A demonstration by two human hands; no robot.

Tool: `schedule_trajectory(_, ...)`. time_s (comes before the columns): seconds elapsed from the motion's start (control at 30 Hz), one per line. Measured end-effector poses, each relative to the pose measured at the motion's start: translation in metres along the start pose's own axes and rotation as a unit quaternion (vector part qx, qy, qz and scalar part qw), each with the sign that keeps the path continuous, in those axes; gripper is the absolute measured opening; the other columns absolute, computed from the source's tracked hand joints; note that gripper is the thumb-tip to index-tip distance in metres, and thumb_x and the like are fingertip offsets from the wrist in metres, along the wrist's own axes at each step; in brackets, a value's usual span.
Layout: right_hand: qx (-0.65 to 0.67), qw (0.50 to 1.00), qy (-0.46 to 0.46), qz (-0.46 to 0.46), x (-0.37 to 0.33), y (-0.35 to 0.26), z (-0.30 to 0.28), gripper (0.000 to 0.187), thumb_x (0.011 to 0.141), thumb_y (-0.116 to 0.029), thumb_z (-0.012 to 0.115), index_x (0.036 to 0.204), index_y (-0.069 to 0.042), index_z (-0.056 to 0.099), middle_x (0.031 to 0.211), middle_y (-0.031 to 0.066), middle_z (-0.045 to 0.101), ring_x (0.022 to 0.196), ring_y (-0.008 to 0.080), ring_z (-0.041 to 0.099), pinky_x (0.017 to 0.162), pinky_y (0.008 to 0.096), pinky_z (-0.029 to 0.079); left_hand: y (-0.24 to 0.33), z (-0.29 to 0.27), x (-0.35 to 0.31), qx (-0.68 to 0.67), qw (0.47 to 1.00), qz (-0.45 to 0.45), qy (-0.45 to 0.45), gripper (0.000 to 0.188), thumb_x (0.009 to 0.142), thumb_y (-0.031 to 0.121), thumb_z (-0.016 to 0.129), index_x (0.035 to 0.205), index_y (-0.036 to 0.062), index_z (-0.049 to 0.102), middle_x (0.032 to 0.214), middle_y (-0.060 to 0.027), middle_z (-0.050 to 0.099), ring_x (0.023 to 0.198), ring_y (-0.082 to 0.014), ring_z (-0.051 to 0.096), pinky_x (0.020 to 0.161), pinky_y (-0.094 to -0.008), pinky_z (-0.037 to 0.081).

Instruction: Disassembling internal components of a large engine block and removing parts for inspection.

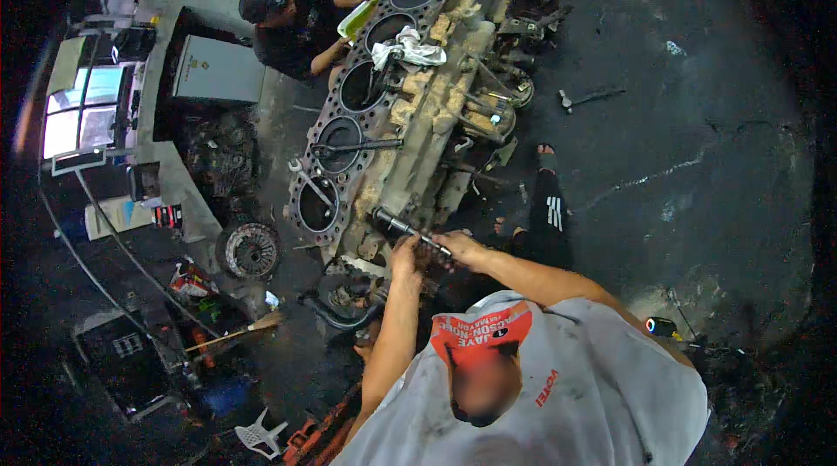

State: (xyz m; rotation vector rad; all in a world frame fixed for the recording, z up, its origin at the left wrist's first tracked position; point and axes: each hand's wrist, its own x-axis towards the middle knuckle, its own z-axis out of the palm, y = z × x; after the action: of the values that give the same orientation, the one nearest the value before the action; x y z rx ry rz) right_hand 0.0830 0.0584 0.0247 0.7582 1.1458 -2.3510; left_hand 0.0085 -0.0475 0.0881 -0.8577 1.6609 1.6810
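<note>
My left hand [406, 257] and my right hand [464, 250] are closed around a silver socket extension bar [403, 224], the right nearer its lower end. The bar slants over the near end of a large engine block [418, 152] with a row of round cylinder bores. Finger details under the bar are dark and partly hidden. On the block's top face, just beyond my hands, a combination wrench [311, 181] lies across the nearest bore. A long dark-handled ratchet [359, 148] rests over the following bore. Farther up lies a crumpled white rag [408, 49].
A co-worker [292, 26] crouches at the block's far left, with a hand at a yellow-green container [358, 19]. A hammer [591, 99] lies on the dark floor at right. At left are a clutch disc [251, 249], a broom [253, 326] and a pale cabinet [218, 69]. A curved black hose [336, 316] sits near my left forearm.
</note>
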Motion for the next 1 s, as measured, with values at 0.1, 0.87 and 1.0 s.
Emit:
schedule_trajectory(0.1,-0.226,0.962,0.081,-0.128,0.000,-0.001,0.003,0.036,0.082,-0.041,0.059,0.089,-0.005,0.058,0.071,0.0098,0.058,0.061,0.0197,0.057,0.056,0.0328,0.045,0.001,0.002,0.007,0.004,1.000,0.011,-0.015,0.024,0.075,0.014,0.070,0.091,0.0044,0.054,0.076,-0.0034,0.055,0.067,-0.0148,0.054,0.059,-0.0265,0.047)
schedule_trajectory(0.87,-0.329,0.937,0.026,-0.117,0.029,0.001,0.016,0.053,0.087,-0.047,0.038,0.095,0.001,0.060,0.100,0.0250,0.058,0.098,0.0393,0.053,0.086,0.0433,0.041,0.005,0.008,0.068,0.104,0.960,0.155,0.210,0.070,0.078,0.039,0.064,0.125,-0.0029,0.033,0.120,-0.0143,0.045,0.106,-0.0258,0.047,0.089,-0.0367,0.037)
schedule_trajectory(1.0,-0.331,0.939,0.043,-0.079,0.024,0.000,0.016,0.054,0.087,-0.048,0.038,0.092,0.002,0.060,0.098,0.0254,0.058,0.097,0.0393,0.053,0.085,0.0439,0.041,0.010,-0.003,0.086,0.039,0.980,0.149,0.123,0.086,0.080,0.045,0.062,0.137,-0.0027,0.019,0.137,-0.0194,0.031,0.121,-0.0306,0.038,0.096,-0.0387,0.033)
